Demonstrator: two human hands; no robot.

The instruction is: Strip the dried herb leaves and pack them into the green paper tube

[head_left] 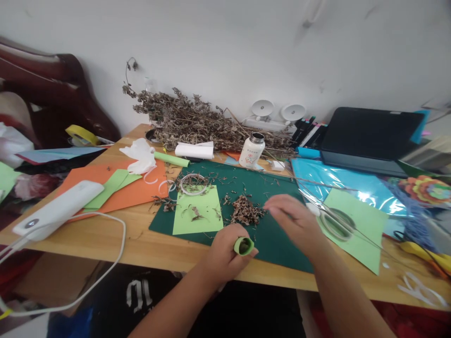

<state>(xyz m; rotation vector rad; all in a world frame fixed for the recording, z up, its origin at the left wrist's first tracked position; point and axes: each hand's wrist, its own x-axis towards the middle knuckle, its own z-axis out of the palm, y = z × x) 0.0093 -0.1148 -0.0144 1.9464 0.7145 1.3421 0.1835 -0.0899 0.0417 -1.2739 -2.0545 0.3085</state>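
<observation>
At the cutting mat's [282,251] near edge, the left hand's [221,256] grip wraps a green paper tube [244,245]. The right hand [294,223], open, hovers by dried leaves [246,211] mid-mat. The tube is best held mouth-up.

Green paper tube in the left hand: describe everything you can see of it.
The green paper tube is light green paper rolled into a short cylinder, its round open end facing the camera. Dark bits, seemingly dried leaf, show inside. The left hand is closed around it, hiding most of its length. It is held above the near edge of the dark green mat, close to the pile of dried leaves.
</observation>
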